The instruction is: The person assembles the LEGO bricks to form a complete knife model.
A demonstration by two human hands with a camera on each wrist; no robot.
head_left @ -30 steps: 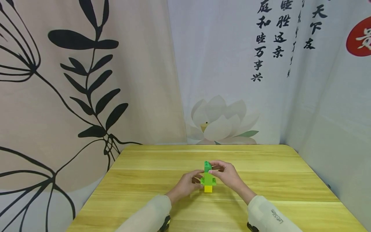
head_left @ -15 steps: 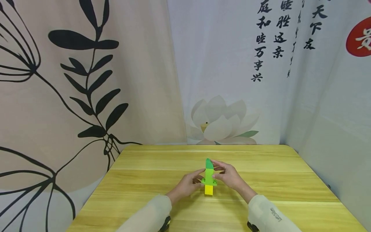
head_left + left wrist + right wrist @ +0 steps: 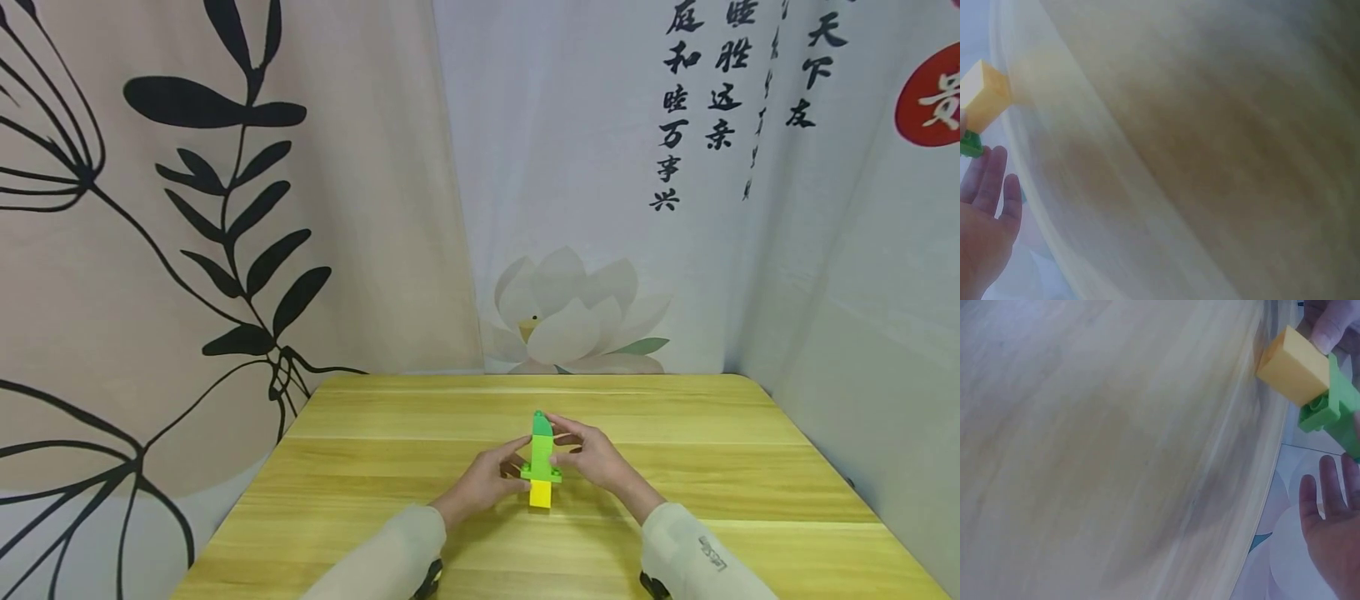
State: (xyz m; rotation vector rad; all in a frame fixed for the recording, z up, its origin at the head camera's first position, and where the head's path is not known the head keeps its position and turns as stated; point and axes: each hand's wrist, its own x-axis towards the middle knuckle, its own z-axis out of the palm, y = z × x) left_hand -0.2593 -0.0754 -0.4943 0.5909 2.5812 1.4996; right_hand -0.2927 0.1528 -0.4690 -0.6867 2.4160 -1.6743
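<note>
In the head view, an upright stack of toy building bricks stands between both hands. It has a yellow brick [image 3: 540, 494] at the bottom, lime-green bricks [image 3: 541, 454] with studs out at both sides, and a darker green sloped brick [image 3: 542, 424] on top. My left hand [image 3: 486, 477] grips the lower part, its thumb at the yellow brick. My right hand [image 3: 595, 454] pinches the upper green part from the right. In the right wrist view the left thumb presses near the yellow brick [image 3: 1296, 367], while several fingers of the right hand [image 3: 1338, 531] stick out straight.
A wooden table [image 3: 360, 433] lies beneath the hands. Behind it hangs a cloth [image 3: 390, 208] printed with dark plants, a lotus and writing. Another pale cloth [image 3: 847, 292] runs along the right side.
The stack has turned, so its sloped top now shows from the side. My right thumb has gone down from the top brick to the lime-green part. The left thumb has lowered onto the yellow brick.
</note>
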